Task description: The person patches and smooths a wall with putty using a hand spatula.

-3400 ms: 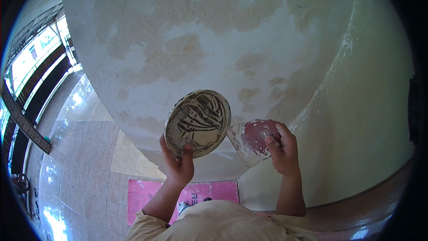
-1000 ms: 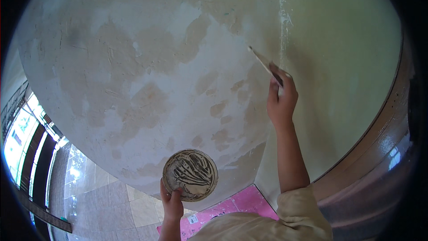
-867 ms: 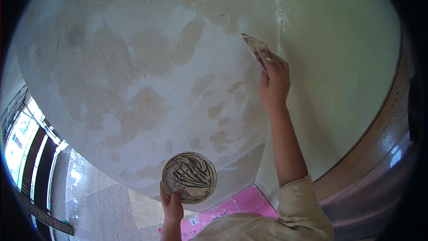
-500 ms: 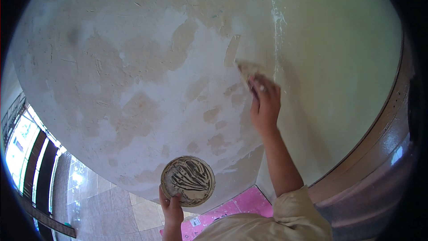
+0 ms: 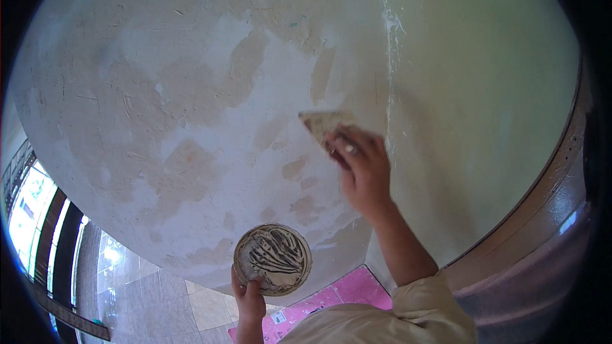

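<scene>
Patchy plaster is filling most of the view: a curved wall (image 5: 191, 108) mottled in white filler and tan bare spots, meeting a smoother pale green surface (image 5: 484, 102) along a rough vertical seam (image 5: 387, 57) that is running down from the top. Low at the left, a glossy tiled floor (image 5: 137, 286) is showing, with bright windows (image 5: 29, 216) beyond it. At the bottom edge, a flat pink sheet (image 5: 354, 290) is lying on the floor, rectangular, with a small white label (image 5: 278, 317) near its lower left corner; the print on it is too small to make out. The right hand (image 5: 363, 172) is reaching up and pressing a putty knife (image 5: 326, 122) against the wall just left of the seam, fingers wrapped tightly over the handle so that only the blade is showing. That blade is broad, flat and pale, smeared with filler, lying face against the plaster; its long axis is running from the hand up and to the left, with the wide edge leading that way. The left hand (image 5: 250, 296) is holding up a round board (image 5: 273, 259) from below, fingers curled over its lower rim, thumb on the near face. This disc is caked with grey-white putty scraped into dark curved streaks, its face turned toward the camera, and it is sitting well below the knife, near the wall's lower margin. A cream sleeve (image 5: 408, 315) is covering the right arm at the bottom.
</scene>
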### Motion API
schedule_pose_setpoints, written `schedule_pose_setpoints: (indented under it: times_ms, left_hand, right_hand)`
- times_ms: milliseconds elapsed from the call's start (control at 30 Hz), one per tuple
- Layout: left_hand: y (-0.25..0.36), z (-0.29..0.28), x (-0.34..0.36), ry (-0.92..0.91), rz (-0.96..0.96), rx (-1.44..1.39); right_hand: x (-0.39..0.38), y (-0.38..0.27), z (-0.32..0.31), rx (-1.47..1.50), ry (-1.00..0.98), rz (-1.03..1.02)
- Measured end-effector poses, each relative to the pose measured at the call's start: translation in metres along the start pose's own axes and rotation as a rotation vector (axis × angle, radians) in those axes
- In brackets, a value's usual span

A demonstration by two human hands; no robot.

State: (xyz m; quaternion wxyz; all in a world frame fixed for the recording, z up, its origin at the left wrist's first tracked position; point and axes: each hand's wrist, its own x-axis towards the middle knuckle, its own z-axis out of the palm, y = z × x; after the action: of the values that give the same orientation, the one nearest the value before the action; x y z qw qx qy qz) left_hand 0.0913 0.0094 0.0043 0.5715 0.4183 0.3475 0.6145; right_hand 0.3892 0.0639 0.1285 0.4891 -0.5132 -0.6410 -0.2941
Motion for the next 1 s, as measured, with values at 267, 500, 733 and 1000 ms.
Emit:
schedule_pose_setpoints:
  times_ms: [267, 500, 733, 1000]
  left_hand:
    - [-0.002, 0.005, 0.002, -0.027, -0.042, -0.033]
    - [-0.001, -0.001, 0.000, -0.014, -0.020, -0.051]
    - [-0.003, 0.002, 0.001, -0.049, -0.039, -0.056]
    - [-0.005, 0.005, -0.007, 0.015, 0.008, -0.041]
  right_hand:
    - [0.068, 0.025, 0.022, -0.273, 0.154, -0.010]
    - [-0.015, 0.013, 0.037, -0.129, 0.014, 0.007]
    - [0.099, 0.011, 0.021, -0.140, 0.195, -0.102]
    - [-0.060, -0.013, 0.039, -0.110, -0.142, -0.028]
